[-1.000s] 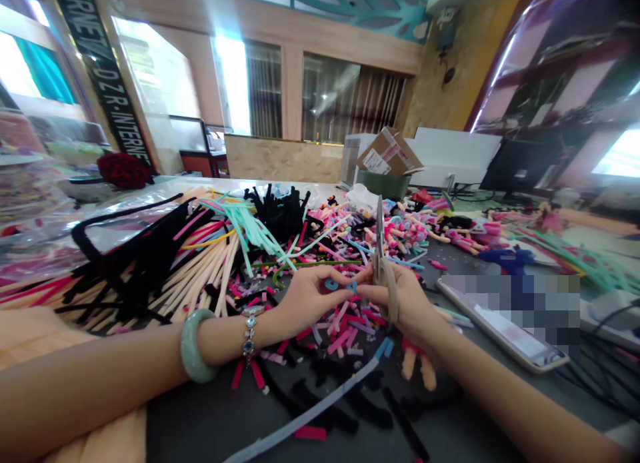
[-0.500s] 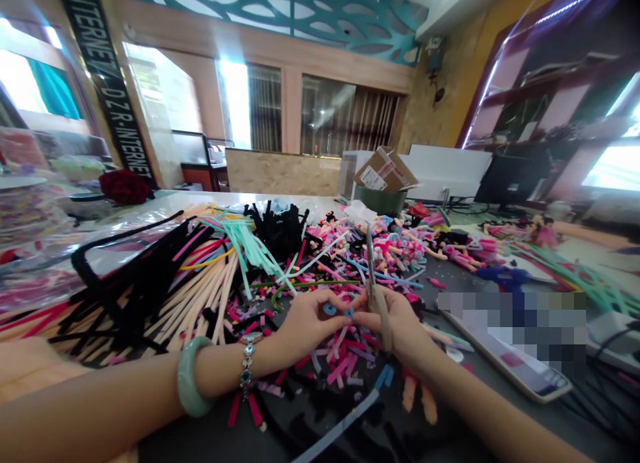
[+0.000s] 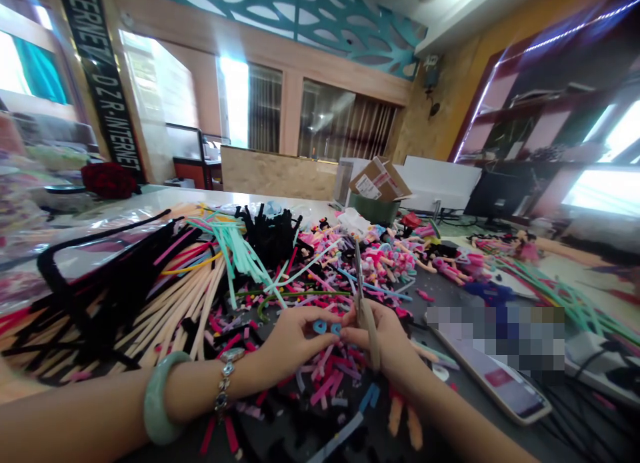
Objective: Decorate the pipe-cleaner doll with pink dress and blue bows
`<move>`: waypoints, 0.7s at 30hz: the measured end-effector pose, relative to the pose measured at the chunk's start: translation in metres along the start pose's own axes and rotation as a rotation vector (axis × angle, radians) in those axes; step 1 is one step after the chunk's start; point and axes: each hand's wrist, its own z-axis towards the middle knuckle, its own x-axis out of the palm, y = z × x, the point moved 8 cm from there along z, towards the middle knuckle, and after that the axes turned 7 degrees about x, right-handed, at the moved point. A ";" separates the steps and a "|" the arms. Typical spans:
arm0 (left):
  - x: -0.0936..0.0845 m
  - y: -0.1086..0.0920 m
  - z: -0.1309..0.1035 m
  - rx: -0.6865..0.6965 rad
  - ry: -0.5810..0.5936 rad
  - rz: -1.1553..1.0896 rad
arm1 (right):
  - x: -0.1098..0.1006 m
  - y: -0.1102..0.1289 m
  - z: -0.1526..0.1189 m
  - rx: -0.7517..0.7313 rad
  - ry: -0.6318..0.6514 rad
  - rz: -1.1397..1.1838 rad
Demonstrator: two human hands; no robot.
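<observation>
My left hand pinches a small blue curled piece of pipe cleaner between thumb and fingers, with two little loops showing. Opposite it, my right hand is closed round a pair of scissors, blades pointing up and away from me. The thumb and a fingertip of that hand also meet the blue piece. Below the hands lie pink and purple pipe cleaner offcuts. A longer pale blue strip and two peach fuzzy pieces rest nearer to me.
Bundles of peach, mint and black pipe cleaners spread to the left. Behind the hands is a heap of small pink figures. A phone, a blue glue gun and cables lie at right.
The view has shifted a little, so both hands and the table sit slightly lower and further left. Both hands keep their grip on the blue piece and the scissors.
</observation>
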 end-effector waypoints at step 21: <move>0.000 0.005 -0.001 -0.074 -0.015 -0.037 | -0.132 0.036 0.012 -0.123 -0.565 -0.920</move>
